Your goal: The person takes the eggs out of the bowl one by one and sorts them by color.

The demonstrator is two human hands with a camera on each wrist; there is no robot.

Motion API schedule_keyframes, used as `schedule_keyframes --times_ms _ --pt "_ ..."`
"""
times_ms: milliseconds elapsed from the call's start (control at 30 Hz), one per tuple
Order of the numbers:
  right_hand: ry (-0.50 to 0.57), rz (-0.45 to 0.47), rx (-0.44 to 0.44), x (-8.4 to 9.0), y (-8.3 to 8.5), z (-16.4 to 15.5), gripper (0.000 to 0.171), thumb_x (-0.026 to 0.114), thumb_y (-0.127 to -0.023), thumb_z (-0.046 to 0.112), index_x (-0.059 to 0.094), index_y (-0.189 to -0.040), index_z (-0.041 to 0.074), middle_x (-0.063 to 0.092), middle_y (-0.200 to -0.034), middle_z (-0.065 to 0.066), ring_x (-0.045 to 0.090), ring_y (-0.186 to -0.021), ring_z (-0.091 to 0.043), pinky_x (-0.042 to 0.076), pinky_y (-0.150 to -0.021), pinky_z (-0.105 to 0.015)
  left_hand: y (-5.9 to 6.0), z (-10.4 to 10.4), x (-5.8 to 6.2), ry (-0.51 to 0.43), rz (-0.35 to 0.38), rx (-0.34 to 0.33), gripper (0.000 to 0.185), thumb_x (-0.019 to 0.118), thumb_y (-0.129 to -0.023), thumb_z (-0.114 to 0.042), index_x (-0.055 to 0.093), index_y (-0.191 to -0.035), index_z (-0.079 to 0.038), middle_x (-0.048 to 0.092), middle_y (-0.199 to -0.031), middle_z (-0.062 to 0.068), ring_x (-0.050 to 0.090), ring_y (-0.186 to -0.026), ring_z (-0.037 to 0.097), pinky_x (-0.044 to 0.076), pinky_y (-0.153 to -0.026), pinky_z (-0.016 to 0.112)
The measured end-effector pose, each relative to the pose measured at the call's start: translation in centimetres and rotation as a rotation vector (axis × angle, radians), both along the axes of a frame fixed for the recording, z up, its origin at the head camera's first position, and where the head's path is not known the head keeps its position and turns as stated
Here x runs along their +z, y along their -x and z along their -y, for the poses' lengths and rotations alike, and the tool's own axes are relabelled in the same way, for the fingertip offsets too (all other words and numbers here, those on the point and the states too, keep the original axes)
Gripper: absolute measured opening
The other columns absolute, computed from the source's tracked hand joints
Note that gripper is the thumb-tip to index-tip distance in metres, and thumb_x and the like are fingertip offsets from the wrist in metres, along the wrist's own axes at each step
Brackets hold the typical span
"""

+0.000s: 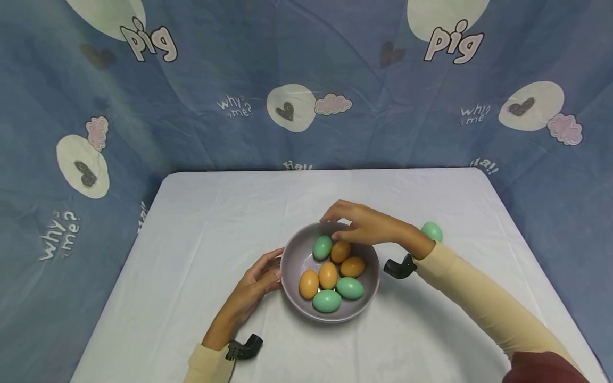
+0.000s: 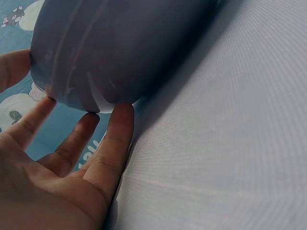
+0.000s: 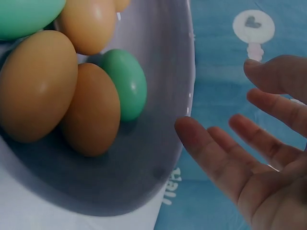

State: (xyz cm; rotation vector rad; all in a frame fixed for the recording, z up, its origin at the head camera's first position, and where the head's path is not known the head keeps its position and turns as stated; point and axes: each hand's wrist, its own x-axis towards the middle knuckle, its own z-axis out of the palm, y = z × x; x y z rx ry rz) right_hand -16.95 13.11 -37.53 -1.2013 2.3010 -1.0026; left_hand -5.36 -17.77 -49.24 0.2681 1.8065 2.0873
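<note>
A grey-purple bowl (image 1: 293, 268) stands on the table and holds green and orange-brown eggs. Against the bowl's left side, my left hand (image 1: 254, 287) rests with spread fingers; the left wrist view shows the fingertips at the outer wall of the bowl (image 2: 115, 52). My right hand (image 1: 366, 223) hovers over the bowl's far right rim, nothing in its grasp. Beneath its thumb lies a brown egg (image 1: 340, 252), beside a green egg (image 1: 322, 247). In the right wrist view the right hand's fingers (image 3: 206, 151) are loosely spread near the bowl's rim (image 3: 189, 91).
One green egg (image 1: 432, 231) lies on the white-covered table (image 1: 215, 223), behind my right wrist. A blue printed cloth (image 1: 230, 138) hangs behind the table and along its sides. Black wrist devices (image 1: 401, 267) sit on both arms.
</note>
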Motion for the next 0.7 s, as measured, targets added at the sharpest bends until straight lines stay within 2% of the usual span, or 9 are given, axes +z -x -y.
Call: schedule_keyframes --times_ms 167,367,467,700 --pt "0.006 -0.018 0.032 -0.5 0.0 0.6 0.036 0.070 -0.093 0.011 0.062 -0.128 0.007 0.060 -0.127 -0.015 0.059 -0.119 -0.035 0.055 -0.098 -0.048 -0.1 -0.1 0.0 0.020 0.013 0.013 0.055 0.057 -0.102 -0.016 0.038 -0.153 -0.015 0.041 -0.150 0.021 0.060 -0.122 0.016 0.057 -0.094 0.037" --pt "-0.051 -0.011 0.064 -1.5 -0.6 1.2 0.041 0.069 -0.094 0.015 0.060 -0.133 0.004 0.061 -0.132 -0.013 0.058 -0.125 -0.028 0.050 -0.106 -0.043 -0.7 -0.1 -0.5 0.031 0.041 0.007 0.054 0.056 -0.102 -0.016 0.037 -0.153 -0.016 0.040 -0.151 0.021 0.059 -0.123 0.019 0.057 -0.095 0.038" --pt "-0.077 0.001 0.071 -1.9 -0.9 1.3 0.042 0.069 -0.094 0.015 0.059 -0.134 0.004 0.061 -0.134 -0.012 0.057 -0.127 -0.025 0.050 -0.106 -0.042 -0.9 -0.1 -0.6 0.034 0.052 -0.006 0.055 0.056 -0.103 -0.018 0.036 -0.154 -0.018 0.039 -0.151 0.021 0.059 -0.123 0.019 0.057 -0.096 0.038" --pt "-0.128 -0.004 0.070 -2.0 -0.4 2.0 0.043 0.070 -0.094 0.018 0.060 -0.135 0.008 0.059 -0.137 -0.005 0.055 -0.128 -0.020 0.049 -0.107 -0.041 -0.3 0.0 0.0 0.022 0.025 0.001 0.054 0.055 -0.103 -0.017 0.036 -0.154 -0.016 0.039 -0.151 0.022 0.059 -0.123 0.018 0.057 -0.095 0.037"
